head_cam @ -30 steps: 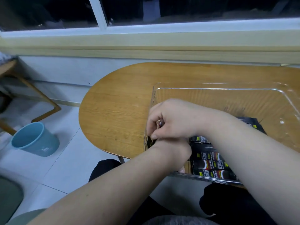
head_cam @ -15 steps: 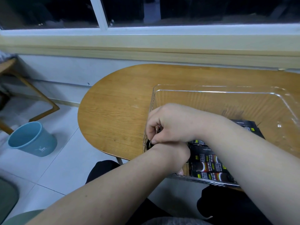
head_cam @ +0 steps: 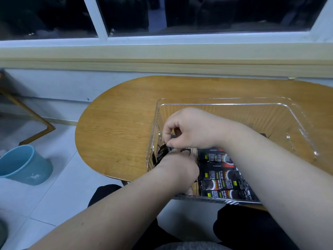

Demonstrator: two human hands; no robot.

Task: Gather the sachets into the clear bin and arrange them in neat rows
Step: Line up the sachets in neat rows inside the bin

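Clear hard-plastic bin (head_cam: 234,104), rectangular with rounded corners, sat at near edge of oval wood-grain desk (head_cam: 117,127). Glossy black flat sachets (head_cam: 219,179) lay in rows by bin's near wall. Right hand (head_cam: 191,130), fingers curled, pinched tilted sachet (head_cam: 162,153) at left wall. Left hand (head_cam: 178,169) in bin, fingers hidden: grip unclear.

Black sachets (head_cam: 219,175) (yellow tags), clear bin (head_cam: 297,116), blue bucket (head_cam: 25,165).
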